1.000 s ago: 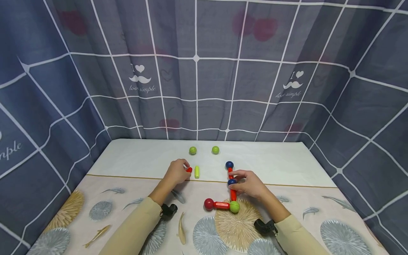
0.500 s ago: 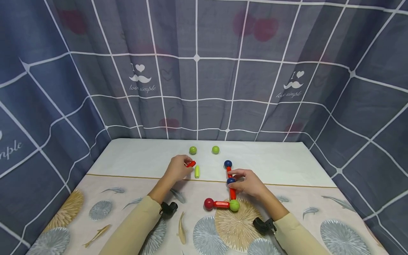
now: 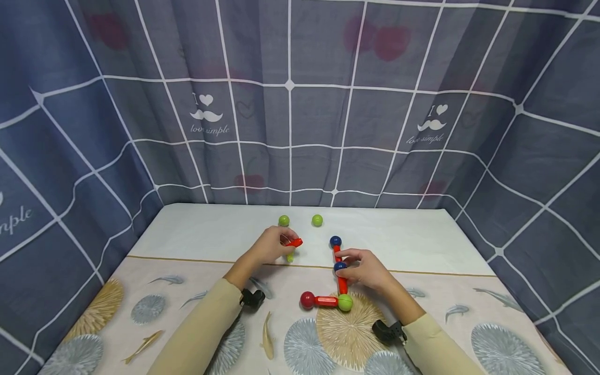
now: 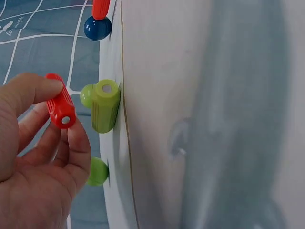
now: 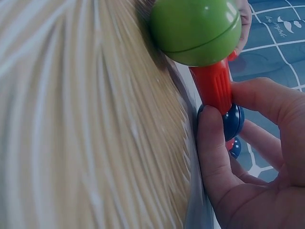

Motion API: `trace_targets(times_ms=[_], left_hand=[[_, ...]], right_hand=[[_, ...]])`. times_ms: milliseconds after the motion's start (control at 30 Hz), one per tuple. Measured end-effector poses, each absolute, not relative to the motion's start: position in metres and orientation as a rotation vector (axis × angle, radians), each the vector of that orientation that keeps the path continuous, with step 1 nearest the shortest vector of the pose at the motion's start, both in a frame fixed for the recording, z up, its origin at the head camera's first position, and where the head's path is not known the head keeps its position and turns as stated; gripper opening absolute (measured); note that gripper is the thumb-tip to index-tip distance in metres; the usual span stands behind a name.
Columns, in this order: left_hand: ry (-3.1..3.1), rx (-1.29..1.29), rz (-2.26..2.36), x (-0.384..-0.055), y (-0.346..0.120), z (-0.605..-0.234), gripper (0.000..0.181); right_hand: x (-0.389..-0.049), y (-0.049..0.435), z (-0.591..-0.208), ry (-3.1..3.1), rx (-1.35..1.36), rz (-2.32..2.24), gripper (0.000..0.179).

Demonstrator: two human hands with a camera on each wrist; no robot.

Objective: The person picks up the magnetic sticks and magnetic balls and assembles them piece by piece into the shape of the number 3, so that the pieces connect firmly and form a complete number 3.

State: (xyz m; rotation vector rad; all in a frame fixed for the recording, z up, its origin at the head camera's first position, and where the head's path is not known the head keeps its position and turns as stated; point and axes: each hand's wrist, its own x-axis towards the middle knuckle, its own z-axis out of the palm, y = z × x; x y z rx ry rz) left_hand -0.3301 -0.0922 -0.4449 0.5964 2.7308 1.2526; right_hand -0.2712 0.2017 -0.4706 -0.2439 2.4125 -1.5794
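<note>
A short red magnetic rod [image 4: 61, 102] with a silver dot on its end is pinched between the thumb and fingers of my left hand [image 3: 272, 246]. It is held above a yellow-green rod [image 4: 106, 107], partly hidden by that hand in the head view. My right hand [image 3: 363, 268] pinches a joined chain around its nearer blue ball [image 3: 340, 266] and the red rod [image 5: 212, 86] beside it. From there the chain runs back to another blue ball [image 3: 335, 241], and forward to a green ball [image 3: 345, 302]. A further red rod [image 3: 326, 301] leads left to a red ball [image 3: 307, 300].
Two loose green balls, one at left [image 3: 283, 220] and one at right [image 3: 317, 220], lie toward the back of the white table top [image 3: 398, 234]. A patterned cloth [image 3: 187, 333] covers the front. Grey-blue grid curtains [image 3: 262, 120] enclose the back and sides.
My left hand has lifted the red rod and carried it right, over the yellow-green rod. The right hand shifted the chain's far part slightly left, then stayed nearly still.
</note>
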Motion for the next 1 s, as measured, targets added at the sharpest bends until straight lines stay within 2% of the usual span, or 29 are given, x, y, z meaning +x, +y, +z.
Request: trace_targets(times_ms=[733, 1000], left_hand=[[2.573, 0.654, 1.313, -0.352, -0.052, -0.446, 0.022], [2.624, 0.583, 1.276, -0.358, -0.039, -0.451, 0.020]], right_hand=[[-0.272, 0.201, -0.469, 2.382, -0.198, -1.590, 0.051], [-0.274, 0.202, -0.468, 2.371, -0.244, -1.564, 0.056]])
